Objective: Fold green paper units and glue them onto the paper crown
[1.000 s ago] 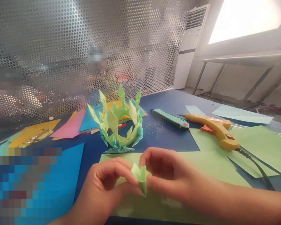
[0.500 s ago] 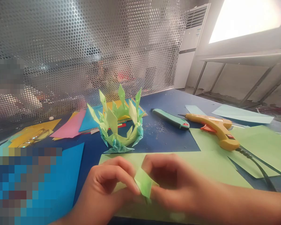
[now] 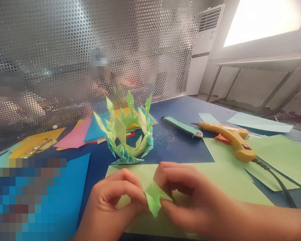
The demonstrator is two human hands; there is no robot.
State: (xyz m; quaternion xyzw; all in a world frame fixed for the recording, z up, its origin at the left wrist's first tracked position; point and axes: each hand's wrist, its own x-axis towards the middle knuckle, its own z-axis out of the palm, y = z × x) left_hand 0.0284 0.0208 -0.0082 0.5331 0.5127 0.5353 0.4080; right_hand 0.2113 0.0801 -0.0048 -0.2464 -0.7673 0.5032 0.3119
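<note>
My one head-worn camera looks forward and down, close over the desk (image 3: 180,110) near edge, facing its far mesh-backed edge.

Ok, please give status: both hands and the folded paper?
Left hand and right hand pinch folded green piece. Over green sheet. Nothing blocking.

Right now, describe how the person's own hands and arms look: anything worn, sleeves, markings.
Both the left hand and the right hand are bare: no gloves, rings or visible markings. The right forearm is uncovered as far as the picture's edge, with no sleeve, watch or band in sight. The left wrist is bare too; little of that arm shows.
</note>
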